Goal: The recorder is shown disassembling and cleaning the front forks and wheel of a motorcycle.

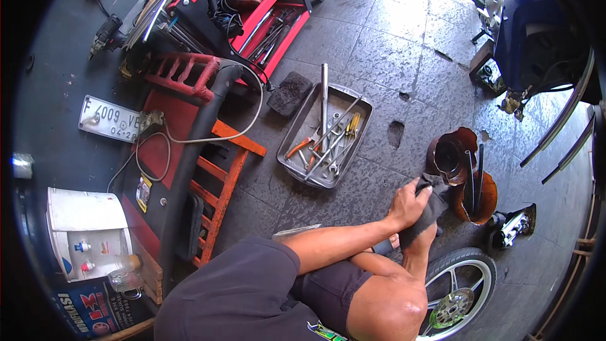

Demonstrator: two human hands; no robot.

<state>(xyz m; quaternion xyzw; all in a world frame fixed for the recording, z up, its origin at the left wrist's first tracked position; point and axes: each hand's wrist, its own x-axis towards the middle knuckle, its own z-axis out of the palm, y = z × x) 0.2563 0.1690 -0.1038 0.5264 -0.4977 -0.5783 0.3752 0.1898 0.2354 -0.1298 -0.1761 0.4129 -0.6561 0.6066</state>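
My left hand (410, 205) reaches in from the left with its fingers closed around a dark grey cloth (432, 204). The cloth hangs below the fingers and covers the upper end of a bare limb that rises beside my bent knee. I cannot make out my right hand; it may be behind the cloth. Just beyond the cloth stand two rusty, open round containers (478, 205), with two black rods upright in the nearer one. Left of my hand, a grey metal tray (292, 163) holds wrenches, a yellow-handled screwdriver, orange-handled pliers and a long metal bar.
A spoked wheel (486, 281) with a brake disc lies at the lower right, near metal parts (514, 228). At the left are an orange-red metal rack (222, 208) and a plate on a cable (104, 119). A red tool cart (278, 47) stands behind; a blue motorcycle (530, 31) stands far right.
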